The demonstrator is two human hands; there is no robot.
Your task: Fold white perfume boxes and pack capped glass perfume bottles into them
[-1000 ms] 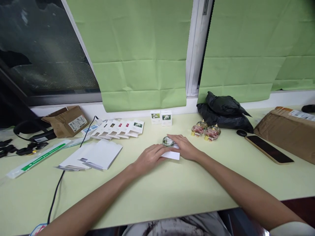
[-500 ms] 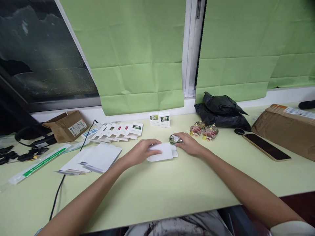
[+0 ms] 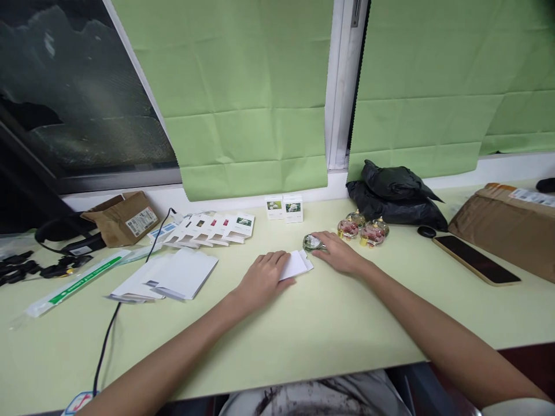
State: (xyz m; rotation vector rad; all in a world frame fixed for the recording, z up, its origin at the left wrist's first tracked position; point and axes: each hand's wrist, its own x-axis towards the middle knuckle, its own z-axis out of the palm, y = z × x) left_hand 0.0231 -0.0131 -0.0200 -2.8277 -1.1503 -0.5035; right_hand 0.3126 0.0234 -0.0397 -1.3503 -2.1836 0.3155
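My left hand [image 3: 264, 279] is closed over a small white carton [image 3: 295, 264] low over the table, fingers on top and thumb along the near side. Its flap end points right, toward the other hand. My right hand [image 3: 336, 252] grips a small round glass bottle [image 3: 312, 242] with a white and green flower pattern, just beyond that end. The two items are close together; whether they touch is hard to tell. Right of that hand stand several similar round bottles [image 3: 372, 233] with pink flowers and gold parts.
Two small printed boxes [image 3: 293, 209] stand by the wall. Flattened printed cartons [image 3: 223, 228] and blank white ones [image 3: 186, 273] lie left, near a black cable [image 3: 106, 341] and brown box [image 3: 124, 222]. Black bags [image 3: 396, 196], a phone [image 3: 474, 260] and a large carton [image 3: 507, 231] occupy the right.
My left hand has turned palm down over the white carton, which now sits angled with its flap end up and right. My right hand still holds the bottle in nearly the same place.
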